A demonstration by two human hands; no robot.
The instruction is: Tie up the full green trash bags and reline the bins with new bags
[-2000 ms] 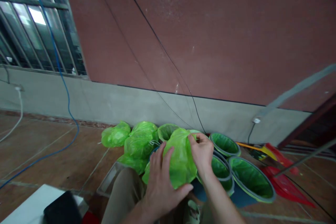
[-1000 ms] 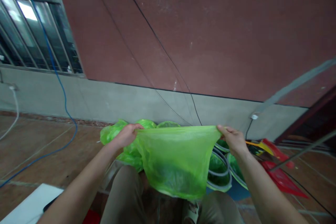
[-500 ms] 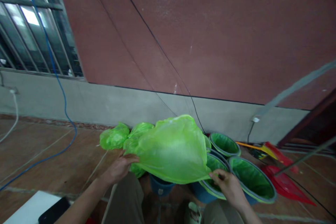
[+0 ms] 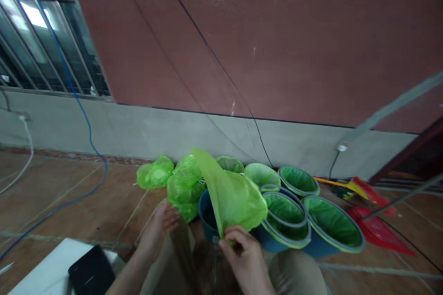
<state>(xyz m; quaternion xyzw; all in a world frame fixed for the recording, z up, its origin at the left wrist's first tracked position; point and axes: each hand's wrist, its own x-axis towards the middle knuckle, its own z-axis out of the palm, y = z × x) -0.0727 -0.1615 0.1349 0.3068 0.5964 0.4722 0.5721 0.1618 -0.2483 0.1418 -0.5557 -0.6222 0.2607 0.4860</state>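
Observation:
A thin green plastic bag (image 4: 233, 196) hangs from my right hand (image 4: 244, 256), which pinches it by one edge between thumb and fingers. The bag spreads up and to the right, over part of a blue bin (image 4: 206, 214) with no liner showing. My left hand (image 4: 162, 221) is off the bag, to the left of that bin, its blurred fingers loosely bent and apart with nothing in them. Several blue bins lined with green bags, such as the front one (image 4: 334, 226) and the one with loose grey rings (image 4: 285, 214), stand to the right.
Filled green bags (image 4: 187, 184) lie by the wall at left. A black phone-like object (image 4: 92, 272) rests on a white surface (image 4: 44, 269) at lower left. A red dustpan (image 4: 379, 230) lies at right, and a blue cable (image 4: 93, 143) crosses the floor.
My left hand has let go of the bag and drawn slightly down. My right hand has moved left with the bag, which has folded and uncovered the bins behind it.

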